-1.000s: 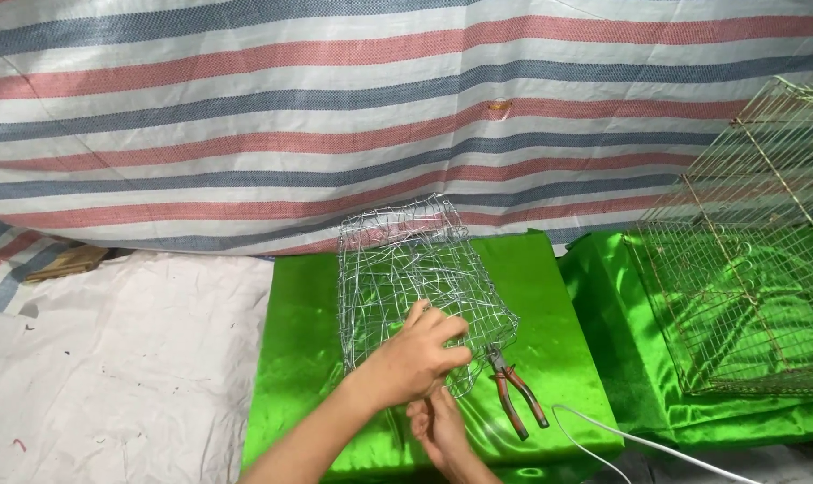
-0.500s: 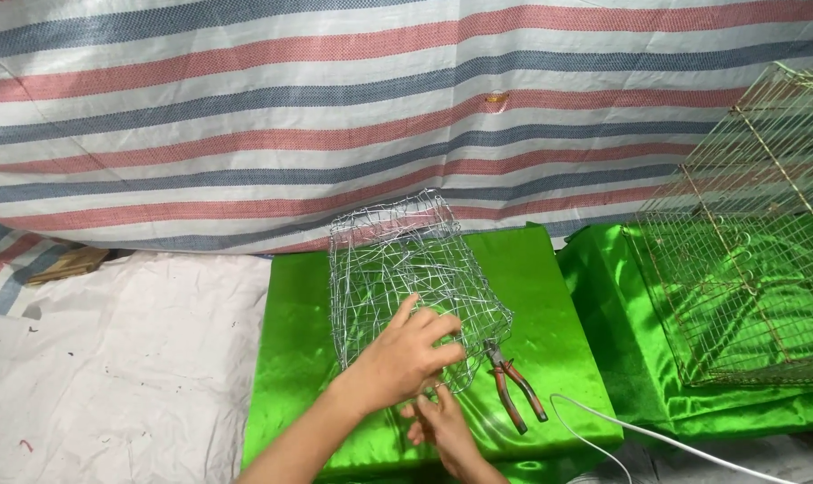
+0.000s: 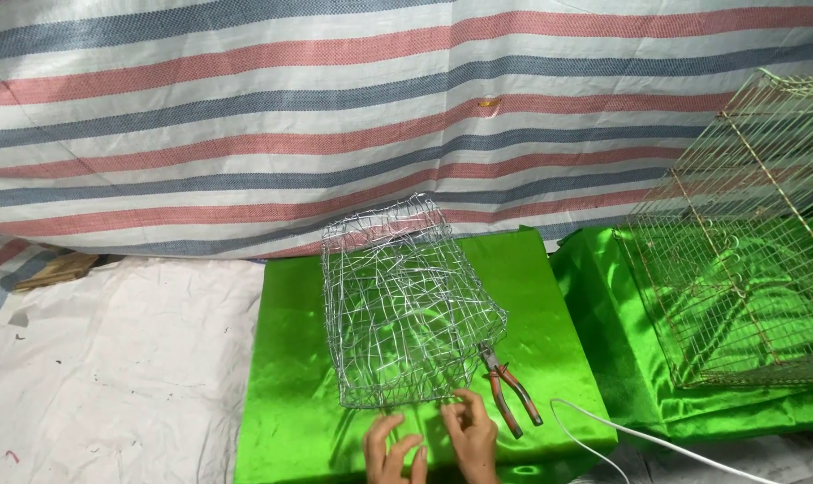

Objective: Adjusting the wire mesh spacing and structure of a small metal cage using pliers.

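Single head-worn view, looking forward and down from above the person's own hands, facing a striped tarp backdrop [image 3: 335, 108], moderately near the green-covered table [image 3: 290, 412], hands at the bottom edge, a wire cage [image 3: 747, 269] cut off at right

Red-handled pliers [image 3: 510, 393], large wire cage [image 3: 747, 242], striped tarp [image 3: 335, 108], white cable [image 3: 657, 439]

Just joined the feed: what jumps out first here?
A silver wire mesh basket stands on the bright green cloth at centre, both hands at its near bottom edge. Red-handled pliers lie right of it, and a larger wire cage sits far right.
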